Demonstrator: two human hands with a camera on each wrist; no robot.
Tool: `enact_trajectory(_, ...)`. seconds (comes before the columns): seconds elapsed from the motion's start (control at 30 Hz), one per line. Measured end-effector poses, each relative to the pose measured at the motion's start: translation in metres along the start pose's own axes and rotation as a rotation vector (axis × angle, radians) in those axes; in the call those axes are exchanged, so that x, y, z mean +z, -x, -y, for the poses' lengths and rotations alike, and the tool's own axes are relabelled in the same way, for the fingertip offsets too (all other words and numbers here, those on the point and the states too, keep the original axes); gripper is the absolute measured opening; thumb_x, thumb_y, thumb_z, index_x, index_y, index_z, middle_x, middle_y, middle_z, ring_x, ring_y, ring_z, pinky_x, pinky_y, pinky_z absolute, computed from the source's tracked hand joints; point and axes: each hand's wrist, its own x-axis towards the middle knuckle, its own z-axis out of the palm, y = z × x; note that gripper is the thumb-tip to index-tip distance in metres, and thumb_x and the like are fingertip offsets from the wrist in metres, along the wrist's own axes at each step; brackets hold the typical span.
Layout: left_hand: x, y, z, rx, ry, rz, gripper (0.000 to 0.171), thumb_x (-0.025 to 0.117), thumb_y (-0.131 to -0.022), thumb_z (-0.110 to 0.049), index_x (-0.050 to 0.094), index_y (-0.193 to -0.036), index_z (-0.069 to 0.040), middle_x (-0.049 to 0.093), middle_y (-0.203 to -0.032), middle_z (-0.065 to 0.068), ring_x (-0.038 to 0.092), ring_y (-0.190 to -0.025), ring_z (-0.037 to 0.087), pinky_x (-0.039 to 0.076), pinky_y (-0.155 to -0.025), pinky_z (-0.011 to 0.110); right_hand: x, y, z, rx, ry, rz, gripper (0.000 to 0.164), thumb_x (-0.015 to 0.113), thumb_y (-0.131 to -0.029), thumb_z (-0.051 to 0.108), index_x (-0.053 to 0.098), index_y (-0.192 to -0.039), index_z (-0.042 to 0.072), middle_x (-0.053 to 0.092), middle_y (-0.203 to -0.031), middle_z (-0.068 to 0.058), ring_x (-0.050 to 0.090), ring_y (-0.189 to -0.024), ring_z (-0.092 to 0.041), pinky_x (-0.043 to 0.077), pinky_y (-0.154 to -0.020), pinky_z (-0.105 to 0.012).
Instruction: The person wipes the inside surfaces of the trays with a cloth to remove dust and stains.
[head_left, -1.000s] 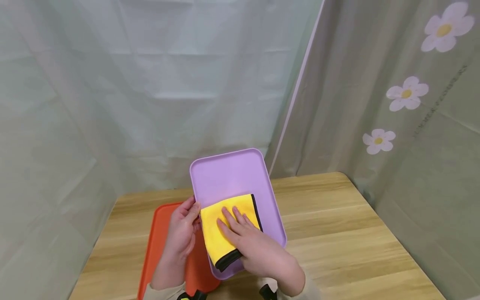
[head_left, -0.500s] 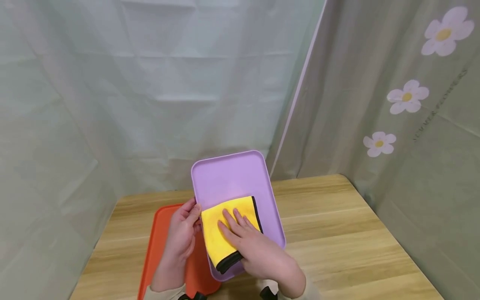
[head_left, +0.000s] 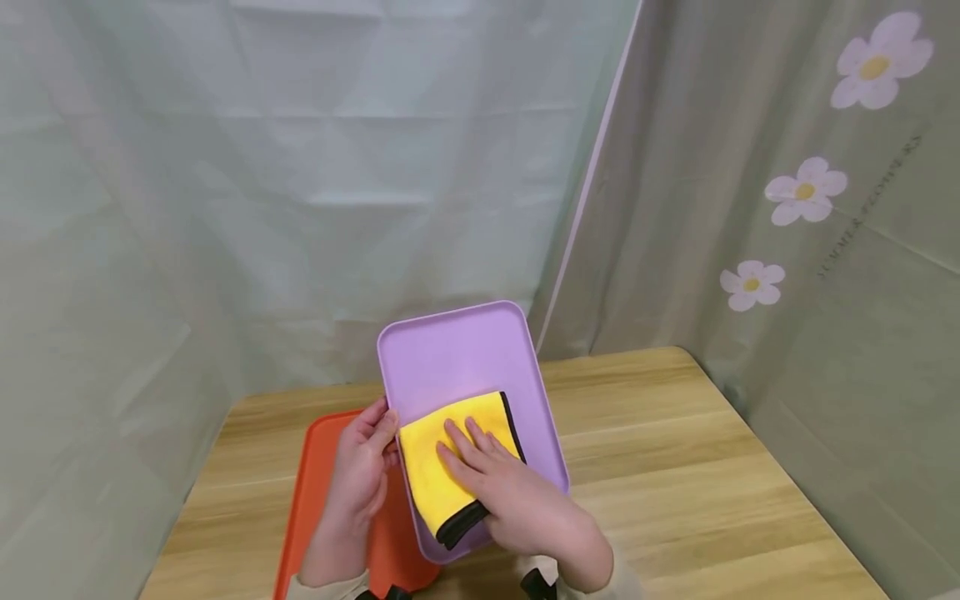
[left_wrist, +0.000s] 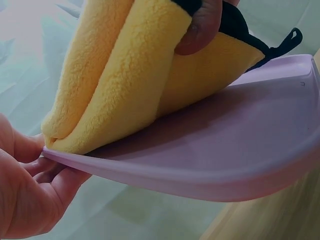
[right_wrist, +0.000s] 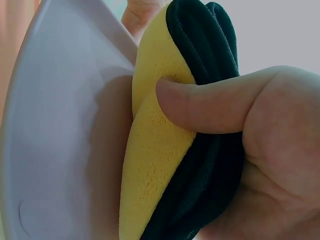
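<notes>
A purple tray (head_left: 457, 350) is held tilted above the table. My left hand (head_left: 360, 471) pinches its left rim, thumb on top and fingers beneath, as the left wrist view shows. On the tray's lower half is a folded yellow cloth (head_left: 423, 462) with black edging. My right hand (head_left: 517, 496) holds this cloth: its fingers spread over the top, while in the right wrist view the thumb (right_wrist: 200, 105) presses the underside. Seen from the left wrist, the cloth (left_wrist: 135, 75) touches the rim near the left fingers and is raised off the tray (left_wrist: 225, 145) elsewhere.
An orange tray (head_left: 318, 450) lies on the wooden table (head_left: 660, 467) at the left, partly hidden by the left arm and the purple tray. Pale curtains (head_left: 300, 183) hang behind the table, with white flowers (head_left: 806, 192) on the right side.
The head view shifts slightly. Both hands keep their hold on the tray and cloth, and the cloth's lower black-edged corner has moved a little to the right over the tray.
</notes>
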Motion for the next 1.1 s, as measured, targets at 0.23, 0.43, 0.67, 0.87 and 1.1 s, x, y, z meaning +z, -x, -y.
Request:
enact_trajectory(0.23,0.0,-0.009,0.0,0.011,0.023,0.016,0.044,0.049,-0.114,-0.008,0.047,-0.154,0.009,0.074,-0.107,0.001,0.072,-0.084,0.013,0.057,-0.068,0.022,-0.006,-0.004,-0.008,0.022,-0.043,0.033,0.102,0.069,-0.081,-0.014,0.029,-0.17,0.014,0.011,-0.179,-0.004,0.008,-0.164,-0.031,0.023,-0.129,-0.046)
enact_trajectory(0.43,-0.002,-0.014,-0.004,0.024,0.049,-0.009,0.044,0.049,-0.113,-0.007,0.044,-0.152,0.014,0.072,-0.092,-0.005,0.064,-0.073,0.007,0.047,-0.059,0.019,-0.011,-0.005,-0.019,0.041,-0.095,0.025,0.097,0.062,-0.083,-0.016,0.031,-0.169,0.014,0.013,-0.178,-0.004,0.006,-0.164,-0.032,0.019,-0.13,-0.047)
enact_trajectory(0.67,-0.006,-0.012,-0.007,0.023,0.059,-0.015,0.044,0.048,-0.114,-0.007,0.044,-0.152,0.014,0.072,-0.095,-0.005,0.068,-0.077,0.008,0.055,-0.065,0.022,-0.014,0.003,-0.032,0.047,-0.155,-0.017,0.096,0.054,-0.08,-0.019,0.034,-0.169,0.014,0.017,-0.178,-0.006,0.008,-0.163,-0.037,0.02,-0.129,-0.056)
enact_trajectory(0.87,-0.008,-0.011,-0.009,0.029,0.058,-0.014,0.043,0.047,-0.114,-0.008,0.044,-0.151,0.014,0.072,-0.097,-0.004,0.07,-0.081,0.009,0.057,-0.068,0.023,-0.018,0.008,-0.039,0.063,-0.219,-0.028,0.097,0.051,-0.08,-0.02,0.034,-0.169,0.014,0.015,-0.178,-0.006,0.006,-0.163,-0.038,0.016,-0.128,-0.06)
enact_trajectory(1.1,-0.01,-0.01,-0.01,0.031,0.069,-0.013,0.043,0.047,-0.114,-0.007,0.044,-0.151,0.015,0.073,-0.099,-0.004,0.071,-0.082,0.009,0.058,-0.068,0.024,-0.019,0.01,-0.042,0.085,-0.227,-0.001,0.097,0.049,-0.082,-0.019,0.031,-0.17,0.019,0.012,-0.179,-0.002,0.003,-0.164,-0.034,0.013,-0.129,-0.057)
